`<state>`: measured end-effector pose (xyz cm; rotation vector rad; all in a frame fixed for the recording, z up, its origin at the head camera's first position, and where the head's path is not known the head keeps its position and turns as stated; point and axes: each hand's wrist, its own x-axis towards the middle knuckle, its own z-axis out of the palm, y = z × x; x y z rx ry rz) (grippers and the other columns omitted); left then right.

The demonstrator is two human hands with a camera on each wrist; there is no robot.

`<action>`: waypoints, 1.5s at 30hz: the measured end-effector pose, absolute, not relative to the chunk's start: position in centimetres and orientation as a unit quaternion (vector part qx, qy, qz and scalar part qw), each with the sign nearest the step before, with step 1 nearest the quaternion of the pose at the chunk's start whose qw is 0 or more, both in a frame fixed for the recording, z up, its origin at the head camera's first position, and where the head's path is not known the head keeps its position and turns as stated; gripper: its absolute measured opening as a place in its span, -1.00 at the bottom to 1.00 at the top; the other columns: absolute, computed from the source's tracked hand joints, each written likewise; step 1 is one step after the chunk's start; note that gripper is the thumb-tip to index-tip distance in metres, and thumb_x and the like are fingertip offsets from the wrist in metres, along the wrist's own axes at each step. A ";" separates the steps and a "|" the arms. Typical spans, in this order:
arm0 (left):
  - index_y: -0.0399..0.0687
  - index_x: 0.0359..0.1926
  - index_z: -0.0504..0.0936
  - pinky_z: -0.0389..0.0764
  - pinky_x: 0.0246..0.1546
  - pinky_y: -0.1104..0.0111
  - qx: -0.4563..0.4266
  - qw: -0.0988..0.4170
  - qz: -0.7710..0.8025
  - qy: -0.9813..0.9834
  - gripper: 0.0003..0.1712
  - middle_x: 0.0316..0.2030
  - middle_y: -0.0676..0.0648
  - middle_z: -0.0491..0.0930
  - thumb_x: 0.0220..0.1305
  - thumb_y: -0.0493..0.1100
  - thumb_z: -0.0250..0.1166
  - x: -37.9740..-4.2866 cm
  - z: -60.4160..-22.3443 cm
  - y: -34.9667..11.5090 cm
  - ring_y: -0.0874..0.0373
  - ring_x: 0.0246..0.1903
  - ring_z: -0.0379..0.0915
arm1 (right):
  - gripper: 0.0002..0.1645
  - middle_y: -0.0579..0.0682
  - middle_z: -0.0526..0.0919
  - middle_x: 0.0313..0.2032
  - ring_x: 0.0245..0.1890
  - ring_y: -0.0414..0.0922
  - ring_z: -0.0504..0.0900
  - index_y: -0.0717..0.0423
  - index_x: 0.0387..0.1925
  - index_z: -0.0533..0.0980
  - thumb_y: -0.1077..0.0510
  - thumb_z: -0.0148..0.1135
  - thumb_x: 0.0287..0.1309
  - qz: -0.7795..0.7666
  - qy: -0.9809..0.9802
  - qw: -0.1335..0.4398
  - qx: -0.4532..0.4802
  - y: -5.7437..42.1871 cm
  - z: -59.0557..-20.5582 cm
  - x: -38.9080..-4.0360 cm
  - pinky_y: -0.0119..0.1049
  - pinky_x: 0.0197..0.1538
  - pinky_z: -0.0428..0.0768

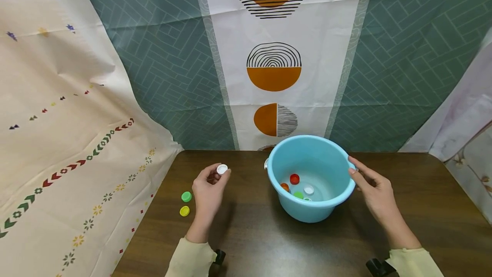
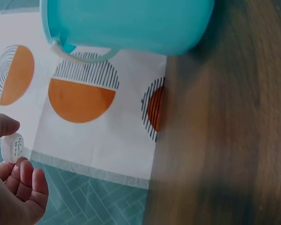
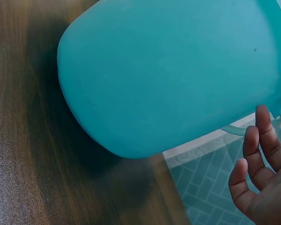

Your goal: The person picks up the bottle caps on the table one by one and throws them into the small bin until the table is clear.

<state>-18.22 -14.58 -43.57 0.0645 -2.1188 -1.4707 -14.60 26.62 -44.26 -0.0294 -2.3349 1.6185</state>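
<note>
Between thumb and fingers, my left hand [image 1: 207, 193] pinches a white bottle cap [image 1: 222, 169] above the table, left of the bucket. The left wrist view shows green marks on this cap [image 2: 17, 148]. A light blue bucket [image 1: 307, 213] stands upright on the table. My right hand [image 1: 376, 191] grips its right rim with thumb and forefinger; in the right wrist view the other fingers [image 3: 253, 145] are loosely bent beside the wall. Inside the bucket lie a red cap [image 1: 294, 178], an orange cap [image 1: 284, 187], a green cap [image 1: 298, 194] and a white cap [image 1: 308, 190], plus another partly hidden.
Left of my left hand, a green cap [image 1: 186, 196] and a yellow cap [image 1: 184, 211] lie on the brown wooden table [image 1: 269, 247]. A patterned curtain [image 1: 173, 76] hangs behind the table. Cream cloth [image 1: 69, 148] drapes along the left side. The bucket's white handle [image 2: 84, 57] hangs behind it.
</note>
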 end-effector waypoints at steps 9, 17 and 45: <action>0.01 -0.18 0.75 0.53 -0.43 0.43 0.010 0.285 -0.563 -0.775 -0.66 -0.41 -0.03 0.58 0.01 0.01 0.55 -18.7 -42.7 -13.3 0.12 -0.42 0.46 | -0.46 -0.13 0.54 0.20 -0.07 -0.28 0.53 -0.14 0.34 0.42 -0.09 0.14 0.37 0.560 -0.815 0.147 -0.012 26.8 -44.5 -14.7 -0.44 -0.24 0.61; -0.16 -0.17 0.74 0.50 -0.45 0.41 -0.011 0.293 -0.565 -0.771 -0.68 -0.42 -0.16 0.59 0.01 -0.17 0.55 -19.5 -41.6 -12.6 -0.03 -0.42 0.46 | -0.46 -0.20 0.58 0.14 -0.13 -0.25 0.54 -0.13 0.32 0.44 -0.07 0.15 0.36 0.560 -0.814 0.154 -0.013 26.9 -44.6 -15.0 -0.44 -0.26 0.60; 0.01 -0.17 0.73 0.62 -0.36 0.30 -0.101 0.251 -0.583 -0.766 -0.68 -0.35 0.03 0.61 0.04 -0.03 0.53 -20.7 -39.2 -8.6 0.13 -0.39 0.53 | -0.47 -0.25 0.58 0.12 -0.10 -0.31 0.57 -0.10 0.31 0.45 -0.05 0.16 0.36 0.575 -0.803 0.156 -0.015 26.8 -44.5 -15.0 -0.44 -0.23 0.62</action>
